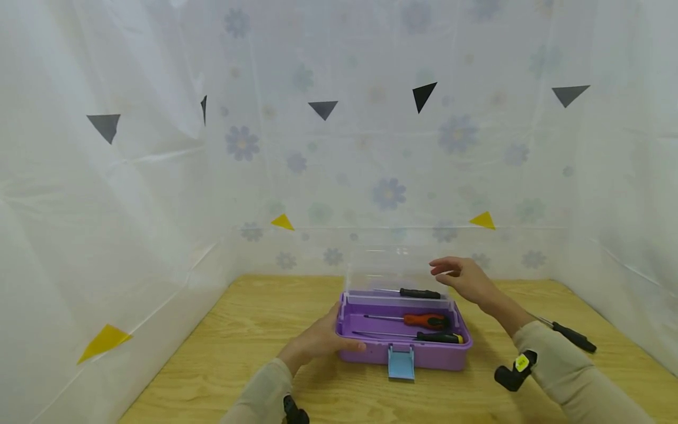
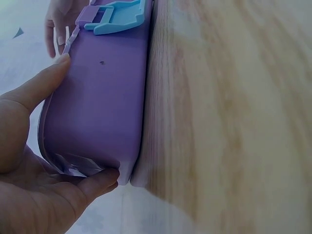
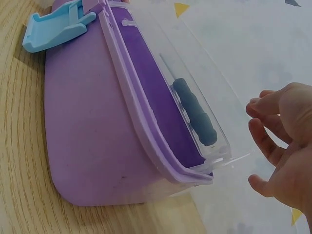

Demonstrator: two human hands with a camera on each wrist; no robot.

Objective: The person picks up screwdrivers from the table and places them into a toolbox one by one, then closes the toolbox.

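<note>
The purple tool box [image 1: 402,344] stands near the middle of the wooden surface [image 1: 238,341], a little to the near side, with its clear lid [image 1: 394,268] raised upright at the far edge and its blue latch [image 1: 401,362] hanging down at the near wall. Inside lie an orange-handled screwdriver [image 1: 421,320] and a black-and-yellow screwdriver [image 1: 436,337]; a third one with a black handle [image 1: 418,292] shows through the lid at the hinge side. The left hand [image 1: 318,341] holds the left end of the box, the thumb along the upper rim and the fingers [image 2: 100,180] curled round the lower corner, so this grip is clamped on the box. The right hand [image 1: 463,277] hovers at the top right edge of the lid with fingers apart and relaxed; I cannot tell if the fingertips touch the plastic. To handle the lid well, I judge the left hand should keep the box pressed flat so it does not slide or tip, and the right hand should guide the lid slowly by its edge, because the thin plastic looks flexible. On the surface to the right, well apart from the box, lies another black-handled screwdriver [image 1: 569,335].
</note>
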